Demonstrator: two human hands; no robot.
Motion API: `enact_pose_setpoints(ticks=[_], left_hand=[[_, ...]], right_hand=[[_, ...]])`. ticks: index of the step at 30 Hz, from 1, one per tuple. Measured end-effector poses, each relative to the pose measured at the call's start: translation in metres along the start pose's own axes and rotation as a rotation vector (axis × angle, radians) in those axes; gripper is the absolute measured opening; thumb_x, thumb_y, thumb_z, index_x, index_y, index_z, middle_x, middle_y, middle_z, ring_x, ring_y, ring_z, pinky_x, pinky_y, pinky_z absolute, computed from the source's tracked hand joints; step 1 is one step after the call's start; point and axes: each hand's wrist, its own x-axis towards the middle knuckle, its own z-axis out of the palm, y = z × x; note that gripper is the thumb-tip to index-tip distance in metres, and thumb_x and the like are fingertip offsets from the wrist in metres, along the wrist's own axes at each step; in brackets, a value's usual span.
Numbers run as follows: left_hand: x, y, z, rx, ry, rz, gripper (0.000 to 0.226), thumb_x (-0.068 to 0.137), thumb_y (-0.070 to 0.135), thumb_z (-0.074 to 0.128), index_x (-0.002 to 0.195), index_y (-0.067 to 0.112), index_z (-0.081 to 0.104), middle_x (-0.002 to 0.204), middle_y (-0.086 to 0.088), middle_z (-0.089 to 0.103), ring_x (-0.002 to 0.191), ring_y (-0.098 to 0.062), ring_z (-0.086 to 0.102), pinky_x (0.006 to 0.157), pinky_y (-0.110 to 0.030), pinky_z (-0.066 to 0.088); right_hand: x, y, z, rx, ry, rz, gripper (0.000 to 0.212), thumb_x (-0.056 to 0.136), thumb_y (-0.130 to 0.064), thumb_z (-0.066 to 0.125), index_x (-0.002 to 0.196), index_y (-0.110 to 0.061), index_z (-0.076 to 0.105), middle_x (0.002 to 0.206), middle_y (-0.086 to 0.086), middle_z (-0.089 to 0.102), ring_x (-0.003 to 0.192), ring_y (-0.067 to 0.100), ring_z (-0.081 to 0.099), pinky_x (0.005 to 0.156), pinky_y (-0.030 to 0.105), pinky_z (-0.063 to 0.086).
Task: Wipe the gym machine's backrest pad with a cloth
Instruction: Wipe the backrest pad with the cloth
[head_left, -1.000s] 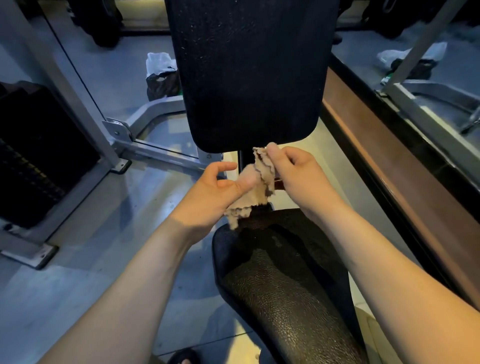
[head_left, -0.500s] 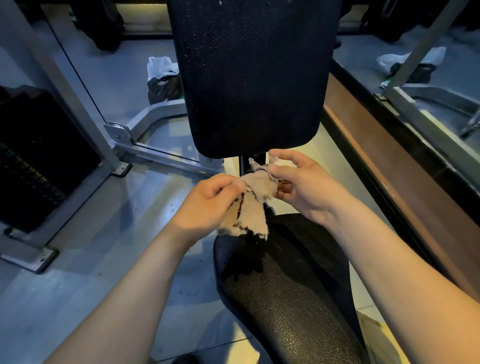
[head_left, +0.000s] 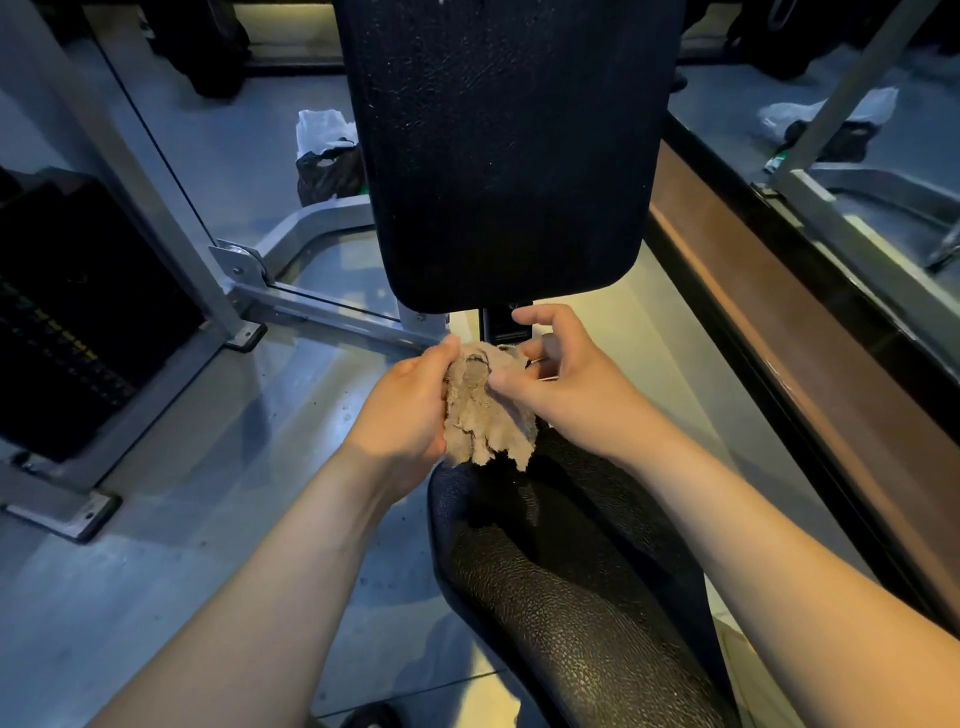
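— What dominates the view?
— A black pad (head_left: 498, 156), upright at top centre, its lower edge just above both hands. Below it, a black textured seat (head_left: 571, 597) runs toward the bottom edge.
— And the sides?
— Left, a dark weight stack (head_left: 67, 322) inside a grey metal frame (head_left: 291, 306) standing on the floor (head_left: 182, 545). Right, a brown ledge (head_left: 779, 322) slants past the seat.
— The hands?
— The left hand (head_left: 410, 410) curls its fingers round the left side of a tan, ragged cloth (head_left: 483, 415), gripping it. The right hand (head_left: 571, 384) pinches the cloth's upper right part, thumb pressed on its front, forefinger raised toward the black post (head_left: 501, 322) under the pad.
— Where is the cloth?
— Bunched between the hands, over the seat's rear edge, just below the pad and not touching it. Its frayed lower edge hangs near the seat; contact there cannot be told.
— Anything smaller?
— A black bag (head_left: 330, 166) with white plastic in its mouth, on the floor left of the pad.
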Motion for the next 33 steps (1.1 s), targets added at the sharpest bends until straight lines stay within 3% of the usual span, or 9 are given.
enact_pose_setpoints(ticks=[4, 7, 13, 16, 20, 22, 27, 30, 33], left_hand=[[-0.006, -0.001, -0.003, 0.234, -0.192, -0.014, 0.036, 0.101, 0.036, 0.058, 0.113, 0.005, 0.068, 0.097, -0.017, 0.073, 0.081, -0.027, 0.071, 0.063, -0.035, 0.055], [-0.004, -0.003, -0.002, 0.143, -0.150, -0.018, 0.026, 0.104, 0.017, 0.053, 0.117, -0.002, 0.066, 0.098, -0.022, 0.072, 0.086, -0.026, 0.072, 0.071, -0.034, 0.058], [0.001, -0.002, -0.003, -0.033, 0.051, -0.019, 0.037, 0.109, 0.025, 0.047, 0.120, -0.006, 0.063, 0.110, -0.027, 0.073, 0.106, -0.034, 0.072, 0.092, -0.045, 0.059], [-0.002, -0.003, 0.000, 0.208, 0.097, 0.031, 0.032, 0.104, 0.032, 0.057, 0.116, 0.003, 0.065, 0.103, -0.018, 0.076, 0.104, -0.032, 0.073, 0.093, -0.050, 0.058], [-0.001, -0.005, -0.002, 0.481, 0.076, 0.233, 0.051, 0.093, 0.019, 0.070, 0.134, 0.037, 0.046, 0.126, 0.010, 0.058, 0.112, -0.009, 0.063, 0.093, -0.034, 0.056], [0.002, -0.007, -0.002, 0.687, 0.007, 0.345, 0.046, 0.092, 0.020, 0.068, 0.131, 0.041, 0.054, 0.131, 0.017, 0.050, 0.119, 0.001, 0.053, 0.098, -0.027, 0.048], [0.001, -0.005, 0.005, 0.571, 0.003, 0.365, 0.008, 0.097, 0.027, 0.066, 0.096, 0.022, 0.073, 0.096, -0.006, 0.073, 0.091, -0.024, 0.068, 0.090, -0.052, 0.055], [-0.004, 0.002, 0.014, 0.445, 0.034, 0.370, 0.010, 0.096, 0.025, 0.069, 0.091, 0.020, 0.075, 0.091, -0.014, 0.075, 0.085, -0.031, 0.071, 0.086, -0.051, 0.058], [-0.007, 0.010, 0.023, 0.381, 0.100, 0.350, 0.014, 0.098, 0.022, 0.067, 0.092, 0.019, 0.078, 0.092, -0.014, 0.077, 0.087, -0.031, 0.074, 0.087, -0.051, 0.060]], right_hand=[[0.001, 0.003, -0.005, 0.091, 0.082, -0.006, 0.040, 0.106, -0.037, 0.056, 0.144, -0.033, 0.046, 0.121, -0.001, 0.070, 0.107, 0.006, 0.067, 0.094, 0.027, 0.054], [0.000, 0.009, -0.008, 0.143, 0.033, 0.031, 0.042, 0.107, -0.044, 0.050, 0.148, -0.036, 0.042, 0.135, -0.007, 0.061, 0.119, 0.005, 0.062, 0.101, 0.031, 0.052], [-0.010, 0.018, -0.002, -0.079, -0.046, 0.027, 0.041, 0.079, -0.061, 0.076, 0.105, -0.031, 0.066, 0.099, -0.001, 0.074, 0.088, 0.014, 0.070, 0.088, 0.041, 0.057], [-0.009, 0.017, -0.005, -0.064, -0.030, -0.016, 0.018, 0.088, -0.038, 0.076, 0.098, -0.023, 0.073, 0.093, 0.007, 0.076, 0.082, 0.020, 0.070, 0.088, 0.049, 0.056], [-0.009, 0.011, -0.012, 0.009, 0.006, -0.056, 0.017, 0.103, -0.021, 0.061, 0.111, -0.025, 0.075, 0.104, 0.006, 0.068, 0.068, 0.002, 0.063, 0.065, 0.026, 0.051], [-0.009, 0.010, -0.013, 0.046, 0.020, -0.070, 0.022, 0.105, -0.019, 0.057, 0.118, -0.027, 0.073, 0.103, -0.001, 0.066, 0.068, -0.001, 0.060, 0.067, 0.024, 0.049], [-0.008, 0.003, -0.017, 0.196, 0.151, -0.048, 0.025, 0.101, -0.021, 0.067, 0.122, -0.024, 0.055, 0.080, 0.003, 0.069, 0.053, 0.008, 0.058, 0.054, 0.029, 0.050], [-0.005, 0.006, -0.014, 0.017, 0.303, -0.099, 0.006, 0.099, -0.028, 0.067, 0.101, -0.028, 0.062, 0.099, -0.002, 0.067, 0.076, 0.012, 0.066, 0.069, 0.033, 0.059], [-0.003, 0.002, -0.011, -0.131, 0.258, -0.186, 0.012, 0.101, -0.038, 0.061, 0.096, -0.035, 0.072, 0.108, -0.008, 0.063, 0.100, -0.004, 0.057, 0.086, 0.009, 0.045]])
